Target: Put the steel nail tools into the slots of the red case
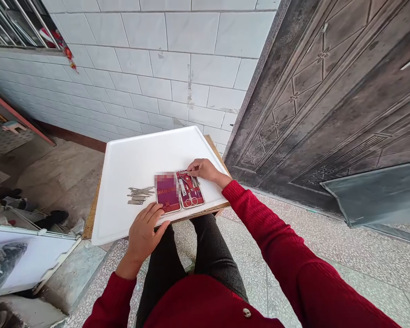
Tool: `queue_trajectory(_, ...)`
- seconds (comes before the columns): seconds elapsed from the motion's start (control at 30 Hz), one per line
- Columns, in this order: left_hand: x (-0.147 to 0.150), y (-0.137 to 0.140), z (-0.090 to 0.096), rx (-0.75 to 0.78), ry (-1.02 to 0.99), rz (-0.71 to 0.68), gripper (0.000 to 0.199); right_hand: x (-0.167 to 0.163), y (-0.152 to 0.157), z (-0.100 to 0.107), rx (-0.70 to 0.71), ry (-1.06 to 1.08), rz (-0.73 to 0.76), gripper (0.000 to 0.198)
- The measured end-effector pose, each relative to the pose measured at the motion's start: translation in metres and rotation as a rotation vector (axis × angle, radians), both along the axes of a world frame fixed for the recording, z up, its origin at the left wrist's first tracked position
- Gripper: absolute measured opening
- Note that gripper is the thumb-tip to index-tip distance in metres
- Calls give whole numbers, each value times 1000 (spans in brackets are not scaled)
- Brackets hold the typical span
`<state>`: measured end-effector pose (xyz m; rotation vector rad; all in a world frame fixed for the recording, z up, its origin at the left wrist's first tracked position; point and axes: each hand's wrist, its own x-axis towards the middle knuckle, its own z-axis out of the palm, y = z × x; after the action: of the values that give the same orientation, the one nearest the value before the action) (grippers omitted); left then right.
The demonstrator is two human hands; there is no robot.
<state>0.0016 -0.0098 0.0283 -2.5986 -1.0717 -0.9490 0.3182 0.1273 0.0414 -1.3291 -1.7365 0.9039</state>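
A manicure case [168,200] lies unfolded on the white tray [136,157], its lining dark red and purple. Small scissors [191,200] and other slim metal tools sit in its right half; the left half holds a row of loops, partly blurred out. My right hand [205,169] has its fingers pinched together over the top of the right half, and what is between them is too small to make out. My left hand [145,234] rests with fingers spread at the tray's near edge, fingertips by the case's lower left corner. Several metal nail clippers and tools [138,195] lie left of the case.
Under the tray is a wooden tabletop [209,139]. A white tiled wall [140,59] rises behind it, and a dark carved door [304,91] stands on the right. Household clutter and a white box [30,255] are at the lower left.
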Motion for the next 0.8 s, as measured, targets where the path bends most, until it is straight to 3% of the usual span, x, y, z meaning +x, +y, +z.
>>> queue_trajectory(0.3,-1,-1,-4,-34,-15,22,19,19,-1,7,299,-258,15,4)
queue_trajectory(0.53,0,-2,-2,-31,-20,11,18,19,3,5,131,-354,-294,6)
queue_trajectory(0.8,0,-3,-3,-43,-25,14,18,9,-9,9,152,-333,-365,9)
